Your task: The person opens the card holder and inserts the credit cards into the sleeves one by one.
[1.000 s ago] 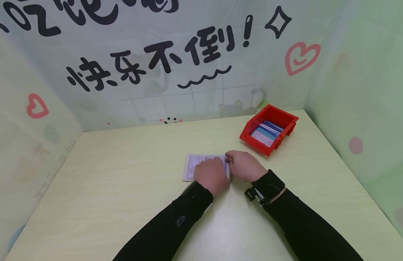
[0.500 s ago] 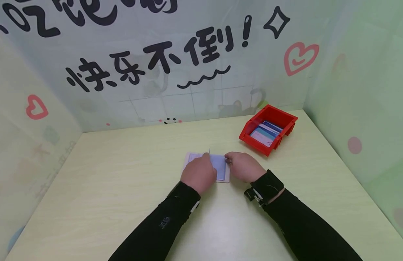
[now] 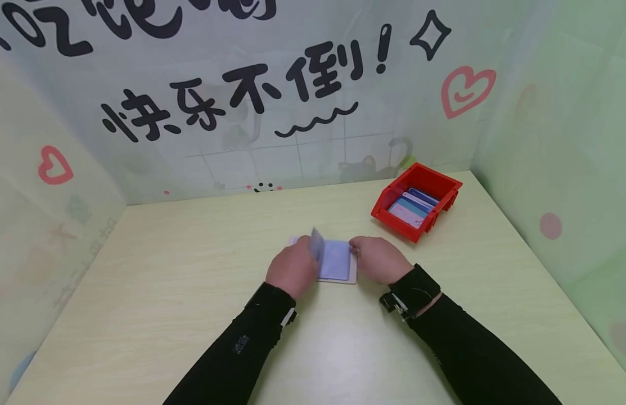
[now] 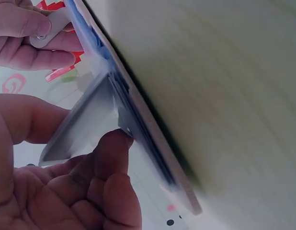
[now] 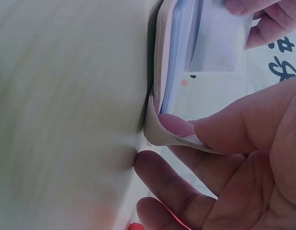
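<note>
A pale pink card holder lies opened flat on the table, with bluish plastic sleeve pages inside. My left hand is over its left half, holding one translucent page between thumb and fingers. That page stands tilted up from the stack, as the left wrist view shows. At the holder's right end, my right hand pinches the closing strap between thumb and index finger. A round metal snap shows on the strap. The holder's left edge is mostly hidden behind my left hand.
A red plastic bin stands at the back right of the light wood table, with several blue, white and pink cards in it. Printed fabric walls enclose the table at the back and both sides.
My left hand has moved left across the holder, lifting and turning a page, so the right-hand sleeve now shows. The right hand has kept its grip on the strap.
</note>
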`<state>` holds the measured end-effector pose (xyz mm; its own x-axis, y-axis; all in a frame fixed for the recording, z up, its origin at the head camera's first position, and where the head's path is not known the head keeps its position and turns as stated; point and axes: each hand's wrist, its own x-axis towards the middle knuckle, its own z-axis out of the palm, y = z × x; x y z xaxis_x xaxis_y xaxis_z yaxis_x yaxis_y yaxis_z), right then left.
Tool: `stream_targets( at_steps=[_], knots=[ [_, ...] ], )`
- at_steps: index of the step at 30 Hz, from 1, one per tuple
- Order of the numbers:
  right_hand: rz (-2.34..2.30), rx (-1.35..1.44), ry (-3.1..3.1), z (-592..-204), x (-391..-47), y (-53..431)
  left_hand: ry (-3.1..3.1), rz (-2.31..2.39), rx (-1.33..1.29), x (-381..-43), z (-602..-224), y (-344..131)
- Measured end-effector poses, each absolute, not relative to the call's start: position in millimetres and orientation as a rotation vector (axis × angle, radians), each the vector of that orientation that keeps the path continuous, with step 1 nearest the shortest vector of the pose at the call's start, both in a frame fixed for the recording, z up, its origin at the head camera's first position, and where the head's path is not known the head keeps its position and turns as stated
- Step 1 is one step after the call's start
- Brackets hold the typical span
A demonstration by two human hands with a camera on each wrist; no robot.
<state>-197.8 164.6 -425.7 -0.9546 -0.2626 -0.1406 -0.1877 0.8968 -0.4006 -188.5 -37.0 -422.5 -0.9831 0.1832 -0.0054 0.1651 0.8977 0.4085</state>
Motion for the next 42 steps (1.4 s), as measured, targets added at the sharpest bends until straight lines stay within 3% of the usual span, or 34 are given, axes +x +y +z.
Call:
stream_targets(
  at_steps=[24, 42],
  knots=[
    [-0.587, -0.310, 2.849, -424.5, -199.6, 164.2, 2.948, 0.853, 0.286, -196.4, -430.2, -32.5],
    [-0.596, -0.298, 2.849, -425.5, -199.2, 163.7, 2.865, 0.965, 0.135, -209.1, -433.2, -48.6]
  ],
)
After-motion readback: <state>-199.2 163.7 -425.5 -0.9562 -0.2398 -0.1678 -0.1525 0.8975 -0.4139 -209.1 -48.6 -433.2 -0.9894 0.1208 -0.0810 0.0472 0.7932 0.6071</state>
